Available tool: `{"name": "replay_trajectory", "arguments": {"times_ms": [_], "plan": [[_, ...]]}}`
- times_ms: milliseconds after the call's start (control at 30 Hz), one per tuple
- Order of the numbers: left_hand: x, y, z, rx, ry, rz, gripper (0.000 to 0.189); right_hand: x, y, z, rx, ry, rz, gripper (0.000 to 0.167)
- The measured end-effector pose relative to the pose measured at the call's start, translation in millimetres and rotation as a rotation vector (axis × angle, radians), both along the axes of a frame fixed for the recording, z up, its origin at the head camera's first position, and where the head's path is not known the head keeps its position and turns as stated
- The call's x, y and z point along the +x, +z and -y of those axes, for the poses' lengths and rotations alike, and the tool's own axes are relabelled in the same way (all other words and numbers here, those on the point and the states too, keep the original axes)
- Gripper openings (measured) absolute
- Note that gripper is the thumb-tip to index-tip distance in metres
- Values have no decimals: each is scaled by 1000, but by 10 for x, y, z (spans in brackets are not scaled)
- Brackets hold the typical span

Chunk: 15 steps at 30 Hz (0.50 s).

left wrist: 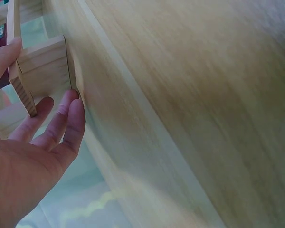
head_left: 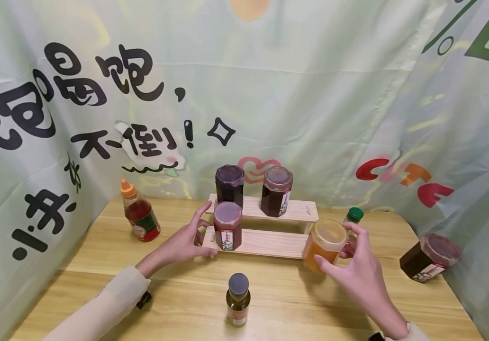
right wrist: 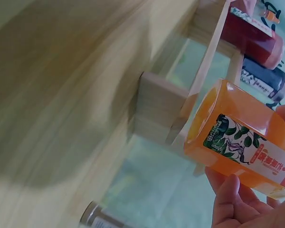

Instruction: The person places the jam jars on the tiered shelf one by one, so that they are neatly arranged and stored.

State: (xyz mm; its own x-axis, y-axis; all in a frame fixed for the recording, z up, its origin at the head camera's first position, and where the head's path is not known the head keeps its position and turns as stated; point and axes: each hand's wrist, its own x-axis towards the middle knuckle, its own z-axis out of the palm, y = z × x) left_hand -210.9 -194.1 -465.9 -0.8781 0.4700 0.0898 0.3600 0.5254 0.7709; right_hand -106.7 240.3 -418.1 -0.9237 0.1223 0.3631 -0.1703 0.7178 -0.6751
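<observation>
My left hand (head_left: 183, 240) holds the left end of a two-step wooden rack (head_left: 270, 242). In the left wrist view its thumb lies on the board's edge and its curled fingers are against the end panel (left wrist: 45, 66). My right hand (head_left: 357, 270) grips a many-sided jar of orange contents (head_left: 325, 248) between thumb and fingers. It is tilted at the right end of the lower step, its printed label (right wrist: 249, 149) showing in the right wrist view. A red jar (head_left: 228, 227) stands on the lower step's left end. The upper step carries a dark purple jar (head_left: 229, 182) and a dark red jar (head_left: 276, 194).
An orange-capped sauce bottle (head_left: 141, 213) stands left on the wooden table (head_left: 176, 298). A small dark-capped bottle (head_left: 238, 300) is in front. Behind my right hand shows a green-capped bottle (head_left: 354, 215). Another dark jar (head_left: 430, 258) is at the right edge. Printed curtains (head_left: 312, 104) enclose the table.
</observation>
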Motion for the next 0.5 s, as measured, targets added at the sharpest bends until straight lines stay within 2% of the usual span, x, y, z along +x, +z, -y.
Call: {"name": "replay_trajectory", "arguments": {"times_ms": [300, 500], "plan": [[-8, -2, 6, -5, 15, 6, 131, -147, 54, 322, -15, 65, -31, 99], [0, 17, 6, 1, 1, 4, 130, -231, 31, 543, -49, 128, -45, 99]]}}
